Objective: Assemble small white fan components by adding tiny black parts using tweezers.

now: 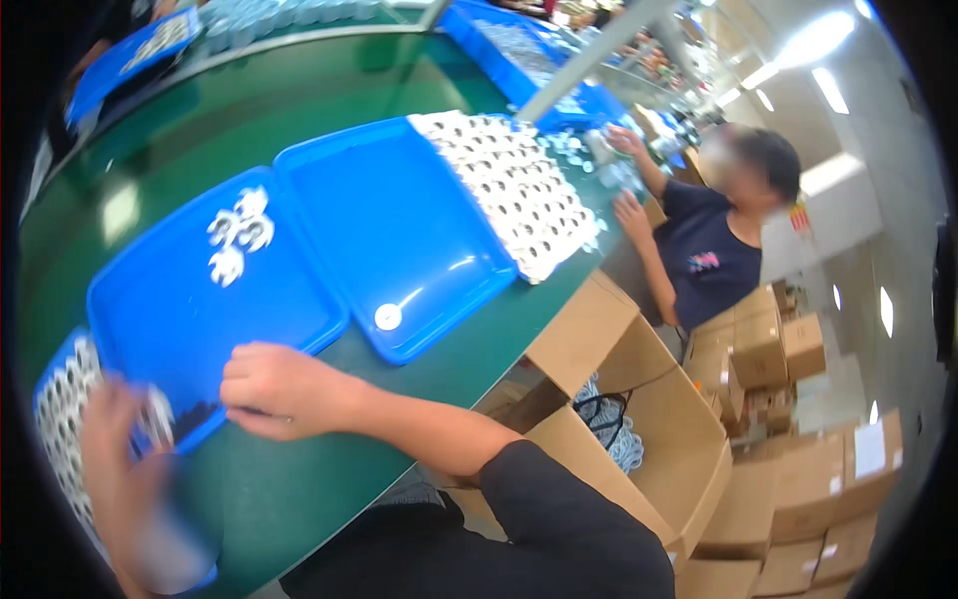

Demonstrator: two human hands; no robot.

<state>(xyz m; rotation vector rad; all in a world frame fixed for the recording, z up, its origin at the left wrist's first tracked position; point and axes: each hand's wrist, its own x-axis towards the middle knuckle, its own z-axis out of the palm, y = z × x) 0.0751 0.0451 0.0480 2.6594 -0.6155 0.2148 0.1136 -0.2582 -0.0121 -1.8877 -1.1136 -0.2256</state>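
My left hand [115, 439] is smeared by motion at the lower left. Its fingers are closed around a white round part [157, 415], over the near edge of the left blue tray [165, 275]. My right hand [284, 389] is closed, its fingers pressed together above the same tray's near edge; whatever they hold, if anything, is hidden. Small dark pieces [197, 424] lie in the tray's near corner between my hands. Farther in lie several white round parts with dark centres [239, 232]. Beside my left hand, more white parts stand in rows on another blue tray [48, 389].
A second blue tray [389, 230] on the green table [389, 424] holds one white disc [388, 316]. Rows of white parts [514, 195] stand to its right. A co-worker [714, 235] works beyond. An open carton [689, 454] with light-blue cord [624, 444] is at right.
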